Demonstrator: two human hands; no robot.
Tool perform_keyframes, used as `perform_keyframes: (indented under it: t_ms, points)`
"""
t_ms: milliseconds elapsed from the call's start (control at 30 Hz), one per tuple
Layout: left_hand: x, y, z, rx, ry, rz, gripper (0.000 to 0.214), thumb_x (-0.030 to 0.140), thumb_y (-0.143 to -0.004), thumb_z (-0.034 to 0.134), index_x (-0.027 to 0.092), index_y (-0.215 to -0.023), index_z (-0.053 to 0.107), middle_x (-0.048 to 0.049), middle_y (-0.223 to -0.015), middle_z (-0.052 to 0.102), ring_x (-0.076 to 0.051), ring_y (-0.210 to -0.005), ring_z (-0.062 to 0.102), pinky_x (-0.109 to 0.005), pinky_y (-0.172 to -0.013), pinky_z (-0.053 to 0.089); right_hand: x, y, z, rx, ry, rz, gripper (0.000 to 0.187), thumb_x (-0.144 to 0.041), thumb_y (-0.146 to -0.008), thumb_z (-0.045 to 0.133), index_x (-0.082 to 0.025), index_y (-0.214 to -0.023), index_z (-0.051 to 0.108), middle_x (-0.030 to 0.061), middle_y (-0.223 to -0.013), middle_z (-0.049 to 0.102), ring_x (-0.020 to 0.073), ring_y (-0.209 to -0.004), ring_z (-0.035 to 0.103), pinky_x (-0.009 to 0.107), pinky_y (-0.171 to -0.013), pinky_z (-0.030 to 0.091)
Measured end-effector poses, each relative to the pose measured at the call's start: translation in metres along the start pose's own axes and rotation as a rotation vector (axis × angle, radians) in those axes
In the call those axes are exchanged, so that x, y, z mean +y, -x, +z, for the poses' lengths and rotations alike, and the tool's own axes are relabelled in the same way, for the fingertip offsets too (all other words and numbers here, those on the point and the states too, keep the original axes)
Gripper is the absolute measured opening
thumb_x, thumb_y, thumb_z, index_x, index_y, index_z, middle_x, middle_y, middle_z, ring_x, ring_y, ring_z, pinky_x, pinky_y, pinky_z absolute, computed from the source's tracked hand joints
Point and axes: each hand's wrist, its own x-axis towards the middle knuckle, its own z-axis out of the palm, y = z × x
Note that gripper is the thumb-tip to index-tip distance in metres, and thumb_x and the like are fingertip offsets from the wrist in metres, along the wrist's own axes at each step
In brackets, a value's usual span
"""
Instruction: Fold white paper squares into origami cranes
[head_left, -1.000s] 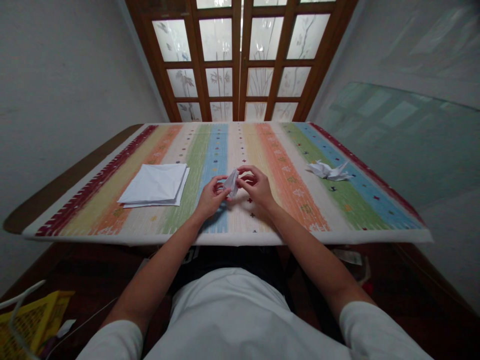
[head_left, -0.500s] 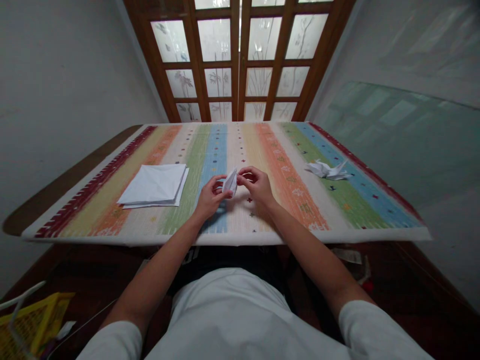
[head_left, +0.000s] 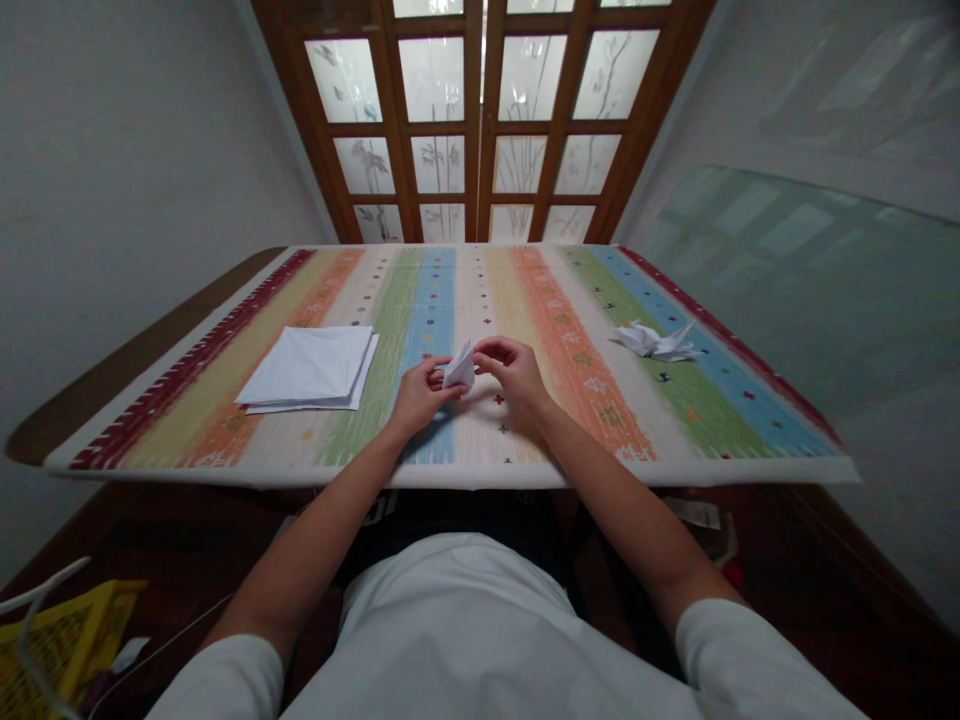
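Note:
A small piece of folded white paper [head_left: 459,368] is held up just above the striped tablecloth [head_left: 409,300], in front of my body. My left hand [head_left: 420,392] pinches its left and lower side between thumb and fingers. From the right, my right hand [head_left: 516,370] has its thumb and fingertips closed at the paper's right edge. The exact grip of those right fingertips is too small to make out fully. To the left lies a stack of white paper sheets [head_left: 307,365], and on the right rest folded paper cranes [head_left: 656,342].
The cloth covers a table whose brown wooden edge [head_left: 45,420] shows at the left. Behind it stands a wooden door with glass panes [head_left: 517,85]. A glass sheet [head_left: 787,290] leans at the right wall. Down on the left is a yellow basket [head_left: 67,650].
The folded paper has tilted and its shape looks wider toward the lower right. Both hands stay at almost the same spot, with slight finger movement.

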Motion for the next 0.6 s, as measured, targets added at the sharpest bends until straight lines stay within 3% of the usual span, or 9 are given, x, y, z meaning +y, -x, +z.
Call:
perform_keyframes:
  t_ms: [267, 600]
  points:
    - [0.0036, 0.0008, 0.0026, -0.012, -0.017, 0.034, 0.042, 0.032, -0.063, 0.097, 0.016, -0.096, 0.078, -0.0029, -0.087, 0.078, -0.02, -0.08, 0.076, -0.036, -0.077, 0.068, -0.0019, 0.0048, 0.0001, 0.019, 0.043, -0.067, 0.027, -0.047, -0.075, 0.094, -0.024, -0.083, 0.081, 0.0057, -0.091, 0.078, 0.0221, -0.088, 0.074, 0.037, -0.08, 0.062]
    - [0.0048, 0.0035, 0.0048, -0.065, -0.036, 0.021, 0.046, 0.039, -0.064, 0.099, 0.017, -0.096, 0.075, -0.0027, -0.088, 0.077, -0.021, -0.08, 0.076, -0.037, -0.077, 0.068, -0.0028, 0.0028, 0.0033, 0.075, 0.024, -0.089, 0.039, -0.051, -0.074, 0.093, -0.026, -0.089, 0.067, 0.0003, -0.086, 0.071, 0.0179, -0.08, 0.068, 0.031, -0.07, 0.06]
